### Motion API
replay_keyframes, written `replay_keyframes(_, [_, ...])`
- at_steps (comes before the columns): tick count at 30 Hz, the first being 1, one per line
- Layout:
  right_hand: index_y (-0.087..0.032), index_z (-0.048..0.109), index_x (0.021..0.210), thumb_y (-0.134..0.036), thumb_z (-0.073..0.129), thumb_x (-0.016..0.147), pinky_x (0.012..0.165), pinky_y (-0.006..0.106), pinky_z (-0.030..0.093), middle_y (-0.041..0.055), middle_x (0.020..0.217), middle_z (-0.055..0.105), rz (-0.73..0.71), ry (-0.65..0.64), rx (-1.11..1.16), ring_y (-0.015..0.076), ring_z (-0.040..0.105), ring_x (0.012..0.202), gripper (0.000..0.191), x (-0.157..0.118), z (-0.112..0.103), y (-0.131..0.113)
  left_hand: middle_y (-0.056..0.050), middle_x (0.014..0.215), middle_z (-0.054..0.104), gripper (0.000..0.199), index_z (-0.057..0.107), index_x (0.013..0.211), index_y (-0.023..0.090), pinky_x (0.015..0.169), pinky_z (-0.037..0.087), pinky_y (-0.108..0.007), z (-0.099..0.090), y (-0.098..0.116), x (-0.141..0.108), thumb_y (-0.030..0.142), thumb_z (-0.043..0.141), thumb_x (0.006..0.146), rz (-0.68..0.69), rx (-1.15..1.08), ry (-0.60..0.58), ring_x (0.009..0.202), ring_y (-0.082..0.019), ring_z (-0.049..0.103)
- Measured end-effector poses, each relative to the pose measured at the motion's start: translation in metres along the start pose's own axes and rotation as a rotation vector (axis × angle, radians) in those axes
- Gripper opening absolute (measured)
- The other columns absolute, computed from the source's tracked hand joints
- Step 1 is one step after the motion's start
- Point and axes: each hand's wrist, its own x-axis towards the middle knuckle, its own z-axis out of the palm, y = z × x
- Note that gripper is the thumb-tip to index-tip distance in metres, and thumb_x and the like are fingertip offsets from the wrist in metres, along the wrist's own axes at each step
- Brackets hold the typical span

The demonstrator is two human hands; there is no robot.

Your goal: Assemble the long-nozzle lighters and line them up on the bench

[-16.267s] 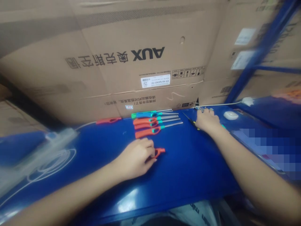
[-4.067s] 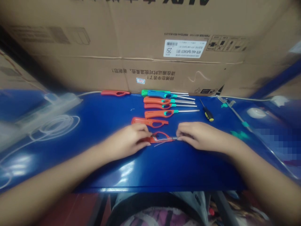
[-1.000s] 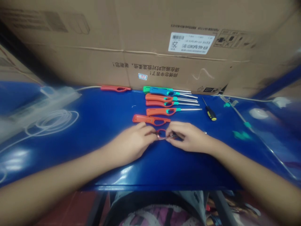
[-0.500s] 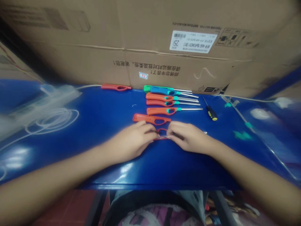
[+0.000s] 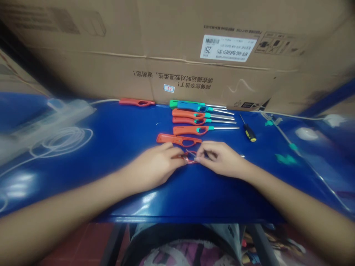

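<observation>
Between my hands lies a red lighter casing [image 5: 191,162] with an open trigger loop, mostly covered by my fingers. My left hand [image 5: 159,162] is closed on the casing from the left. My right hand [image 5: 222,159] pinches a thin wire [image 5: 190,153] above the loop. Just beyond them rests an orange-red casing half [image 5: 168,138] without a rod. A small metal tip [image 5: 242,156] shows past my right hand; what it belongs to is hidden.
Behind stand several gas lighters [image 5: 188,130] in a stack of rows, with a red casing [image 5: 133,102] to their left. A black-yellow screwdriver [image 5: 249,133] lies right. A coiled white cable [image 5: 62,142] and power strip are left. A cardboard box [image 5: 105,77] walls the back.
My right hand's fingers have opened slightly and the thin wire has tilted, its far end now pointing up and left. My left hand stays nearly in place.
</observation>
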Motion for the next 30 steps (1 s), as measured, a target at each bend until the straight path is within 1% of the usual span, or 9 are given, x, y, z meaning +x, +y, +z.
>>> replay_keyframes(4, [-0.018,0.066,0.081,-0.020,0.068,0.085,0.056,0.022,0.033,-0.0013,0.074,0.060,0.014,0.008,-0.020,0.0089,0.042,0.057,0.005,0.0004,0.0003,-0.0010,-0.009,0.121,0.067,0.031,0.066,0.125,0.022,0.097,0.053,-0.041,0.0013,0.0001,-0.0001,0.014,0.052,0.099,-0.018,-0.027,0.014,0.111,-0.026,0.058])
replay_keyframes(9, [-0.018,0.066,0.080,-0.018,0.065,0.085,0.054,0.022,0.032,-0.0029,0.073,0.057,0.041,-0.001,0.011,0.0077,0.039,0.054,0.005,0.0004,-0.0003,-0.0011,-0.008,0.125,0.065,0.033,0.063,0.128,0.024,0.095,0.051,-0.041,0.0028,0.0000,0.0017,0.014,0.050,0.100,-0.025,-0.090,0.027,0.111,-0.025,0.057])
replay_keyframes(13, [-0.018,0.066,0.081,-0.015,0.064,0.083,0.053,0.021,0.032,-0.0041,0.071,0.054,0.066,-0.007,0.066,0.0068,0.038,0.053,0.004,0.0007,-0.0016,-0.0013,-0.008,0.124,0.064,0.032,0.064,0.126,0.024,0.095,0.051,-0.040,0.0025,-0.0004,0.0017,0.014,0.050,0.100,-0.028,-0.104,0.022,0.111,-0.025,0.056])
replay_keyframes(17, [-0.018,0.067,0.080,-0.015,0.066,0.082,0.052,0.021,0.032,-0.0040,0.071,0.055,0.080,0.004,0.086,0.0067,0.038,0.053,0.004,0.0011,-0.0011,-0.0014,-0.009,0.125,0.064,0.032,0.065,0.126,0.024,0.095,0.051,-0.041,0.0011,-0.0003,0.0017,0.014,0.048,0.100,-0.035,-0.117,0.009,0.112,-0.025,0.056])
replay_keyframes(20, [-0.018,0.068,0.081,-0.014,0.066,0.083,0.053,0.021,0.033,-0.0027,0.074,0.057,0.041,-0.002,0.084,0.0070,0.040,0.054,0.005,0.0001,-0.0010,0.0012,-0.008,0.125,0.065,0.034,0.065,0.128,0.025,0.095,0.051,-0.042,0.0007,-0.0004,0.0018,0.015,0.047,0.101,-0.038,-0.127,0.008,0.111,-0.025,0.057])
replay_keyframes(25, [-0.018,0.072,0.087,-0.016,0.067,0.088,0.057,0.022,0.041,0.0011,0.082,0.063,-0.105,-0.037,0.068,0.0082,0.046,0.059,0.005,-0.0024,-0.0032,0.0055,-0.007,0.126,0.067,0.031,0.066,0.127,0.025,0.097,0.052,-0.040,0.0014,-0.0017,0.0007,0.020,0.046,0.104,-0.045,-0.138,0.037,0.111,-0.023,0.060])
replay_keyframes(30, [-0.017,0.073,0.090,-0.017,0.064,0.091,0.062,0.024,0.045,0.0033,0.086,0.066,-0.160,-0.052,0.002,0.0101,0.054,0.064,0.009,-0.0050,-0.0076,-0.0027,-0.005,0.122,0.071,0.026,0.067,0.122,0.024,0.096,0.053,-0.039,0.0016,-0.0026,0.0002,0.023,0.048,0.104,-0.044,-0.159,0.069,0.109,-0.022,0.063])
